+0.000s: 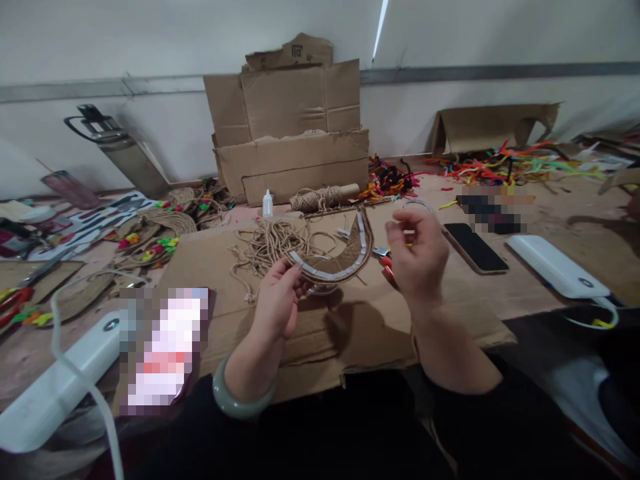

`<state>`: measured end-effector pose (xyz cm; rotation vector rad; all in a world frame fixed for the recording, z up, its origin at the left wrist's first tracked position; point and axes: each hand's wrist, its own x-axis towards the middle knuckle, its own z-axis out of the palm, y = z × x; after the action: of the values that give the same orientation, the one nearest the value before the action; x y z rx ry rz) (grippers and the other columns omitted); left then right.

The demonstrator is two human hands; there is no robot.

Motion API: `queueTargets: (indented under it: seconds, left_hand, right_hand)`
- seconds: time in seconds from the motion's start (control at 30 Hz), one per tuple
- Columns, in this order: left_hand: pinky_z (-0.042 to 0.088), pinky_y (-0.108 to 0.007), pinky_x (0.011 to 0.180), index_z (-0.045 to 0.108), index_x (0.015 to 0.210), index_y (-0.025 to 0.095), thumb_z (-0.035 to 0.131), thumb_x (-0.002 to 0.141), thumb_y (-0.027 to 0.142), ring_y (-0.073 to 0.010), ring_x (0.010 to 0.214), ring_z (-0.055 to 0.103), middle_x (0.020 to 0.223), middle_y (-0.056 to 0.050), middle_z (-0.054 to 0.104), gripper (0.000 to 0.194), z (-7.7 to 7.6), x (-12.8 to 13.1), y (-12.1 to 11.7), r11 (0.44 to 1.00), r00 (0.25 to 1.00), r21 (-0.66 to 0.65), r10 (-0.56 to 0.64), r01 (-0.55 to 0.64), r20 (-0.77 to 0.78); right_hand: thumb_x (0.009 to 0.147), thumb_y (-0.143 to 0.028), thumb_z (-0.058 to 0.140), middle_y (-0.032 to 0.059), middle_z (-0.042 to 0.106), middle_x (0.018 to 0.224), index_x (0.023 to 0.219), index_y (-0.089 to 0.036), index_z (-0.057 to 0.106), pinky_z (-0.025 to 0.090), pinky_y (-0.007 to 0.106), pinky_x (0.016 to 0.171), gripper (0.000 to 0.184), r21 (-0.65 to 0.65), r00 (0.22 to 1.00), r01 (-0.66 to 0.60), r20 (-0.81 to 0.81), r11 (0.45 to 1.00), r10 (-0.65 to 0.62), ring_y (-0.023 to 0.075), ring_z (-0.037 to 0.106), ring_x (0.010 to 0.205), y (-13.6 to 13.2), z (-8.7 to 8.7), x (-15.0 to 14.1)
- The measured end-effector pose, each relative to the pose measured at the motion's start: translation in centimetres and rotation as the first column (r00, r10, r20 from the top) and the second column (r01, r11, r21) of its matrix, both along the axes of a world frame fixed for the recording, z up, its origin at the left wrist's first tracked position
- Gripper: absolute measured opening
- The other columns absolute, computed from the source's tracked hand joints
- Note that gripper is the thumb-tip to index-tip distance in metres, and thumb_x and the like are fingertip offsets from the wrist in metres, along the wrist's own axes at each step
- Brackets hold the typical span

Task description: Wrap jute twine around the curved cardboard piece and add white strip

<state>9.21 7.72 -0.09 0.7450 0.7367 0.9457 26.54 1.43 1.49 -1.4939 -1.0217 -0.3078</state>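
Observation:
My left hand (275, 300) pinches one end of a curved cardboard piece (354, 253) between thumb and fingers. A white strip (363, 241) runs along its outer curve, and brown cord appears to edge the rim. My right hand (421, 257) is raised to the right of the piece, apart from it, with fingers curled together; what they hold, if anything, I cannot make out. Beside that hand lies a red-handled tool (388, 270), partly covered by it. Behind the piece is a loose heap of jute cord (270, 243).
A cardboard sheet (200, 267) covers the table before me. Around it are a small white bottle (268, 204), a twine roll (320, 199), a dark phone (475, 247), a lit phone (167, 347), white power banks (557, 265) and a metal flask (125, 150). Folded cardboard (290, 160) stands behind.

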Motion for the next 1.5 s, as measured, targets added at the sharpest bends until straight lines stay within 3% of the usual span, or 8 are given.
queueTargets:
  seconds: [0.07, 0.13, 0.23, 0.43, 0.77, 1.03, 1.23, 1.5]
  left_hand:
    - [0.047, -0.018, 0.055, 0.058, 0.078, 0.016, 0.071, 0.059, 0.019, -0.0055, 0.053, 0.055, 0.064, 0.005, 0.062, 0.024, 0.1, 0.0, 0.1, 1.000, 1.000, -0.010, 0.029, -0.029, 0.008]
    - [0.047, -0.017, 0.054, 0.057, 0.077, 0.016, 0.070, 0.059, 0.018, -0.0050, 0.051, 0.054, 0.063, 0.005, 0.061, 0.023, 0.1, -0.1, 0.0, 1.000, 1.000, -0.009, 0.029, -0.029, 0.012]
    - [0.046, -0.018, 0.054, 0.057, 0.078, 0.016, 0.069, 0.059, 0.019, -0.0056, 0.050, 0.054, 0.062, 0.005, 0.062, 0.022, 0.1, -0.2, -0.1, 1.000, 1.000, -0.007, -0.019, 0.019, 0.005]
    - [0.049, -0.025, 0.059, 0.059, 0.082, 0.015, 0.057, 0.071, 0.044, -0.0153, 0.063, 0.066, 0.067, -0.003, 0.069, 0.031, 0.5, -0.5, 0.0, 0.992, 0.992, -0.034, -0.123, 0.122, -0.032]
    - [0.041, -0.018, 0.053, 0.057, 0.067, 0.014, 0.072, 0.064, 0.028, -0.0067, 0.050, 0.053, 0.053, 0.003, 0.060, 0.021, 0.0, -0.2, -0.8, 0.950, 0.939, 0.169, -0.210, 0.262, -0.274]
    - [0.037, -0.019, 0.050, 0.053, 0.061, 0.016, 0.066, 0.066, 0.025, -0.0071, 0.046, 0.049, 0.049, 0.005, 0.054, 0.017, -0.7, -0.1, -0.3, 0.935, 0.923, 0.263, -0.133, 0.237, -0.360]
    - [0.036, -0.019, 0.049, 0.053, 0.061, 0.017, 0.066, 0.065, 0.026, -0.0071, 0.045, 0.048, 0.048, 0.005, 0.053, 0.016, -0.7, 0.0, -0.3, 0.945, 0.937, 0.258, -0.108, 0.201, -0.333]
    - [0.034, -0.019, 0.047, 0.053, 0.060, 0.017, 0.063, 0.065, 0.021, -0.0061, 0.044, 0.045, 0.047, 0.006, 0.052, 0.012, -0.6, 0.0, -0.2, 0.943, 0.942, 0.266, -0.109, 0.199, -0.316]
  right_hand:
    - [0.080, -0.040, 0.055, 0.0042, 0.059, 0.090, 0.097, -0.020, 0.057, 0.045, 0.026, 0.059, 0.026, 0.018, 0.945, -0.142, -0.295, 0.990, 0.141, 0.0141, 0.055, 0.074, 0.2, -0.4, 1.1]
    - [0.079, -0.049, 0.054, 0.0015, 0.059, 0.080, 0.098, -0.021, 0.057, 0.044, 0.025, 0.053, 0.033, -0.001, 0.766, -0.378, -0.561, 0.926, 0.313, 0.0129, 0.055, 0.065, 0.4, -1.0, 1.5]
    - [0.074, -0.047, 0.060, -0.0024, 0.056, 0.070, 0.092, -0.021, 0.060, 0.042, 0.023, 0.052, 0.032, 0.041, 0.577, -0.535, -0.712, 0.844, 0.400, 0.0096, 0.049, 0.056, 0.7, -1.6, 1.1]
    - [0.064, -0.032, 0.069, -0.0027, 0.061, 0.076, 0.084, -0.020, 0.064, 0.040, 0.023, 0.061, 0.024, 0.061, 0.483, -0.603, -0.766, 0.795, 0.425, 0.0095, 0.052, 0.065, 0.4, -0.9, 0.6]
    - [0.074, -0.025, 0.054, -0.0012, 0.058, 0.073, 0.081, -0.015, 0.060, 0.038, 0.025, 0.063, 0.013, -0.194, 0.424, -0.877, -0.741, 0.439, 0.521, 0.0108, 0.050, 0.067, 0.2, -1.0, -3.7]
    - [0.079, -0.028, 0.050, 0.0007, 0.059, 0.075, 0.081, -0.016, 0.057, 0.041, 0.026, 0.064, 0.014, -0.238, 0.447, -0.883, -0.687, 0.404, 0.573, 0.0125, 0.052, 0.070, 0.2, -0.9, -4.1]
    - [0.080, -0.031, 0.050, -0.0010, 0.058, 0.071, 0.079, -0.018, 0.057, 0.039, 0.024, 0.059, 0.015, -0.306, 0.549, -0.825, -0.638, 0.476, 0.540, 0.0113, 0.050, 0.063, 0.3, -1.5, -4.1]
    - [0.082, -0.040, 0.051, -0.0010, 0.055, 0.071, 0.083, -0.018, 0.058, 0.037, 0.023, 0.053, 0.023, -0.246, 0.485, -0.849, -0.711, 0.467, 0.508, 0.0104, 0.047, 0.060, 0.1, -2.0, -3.8]
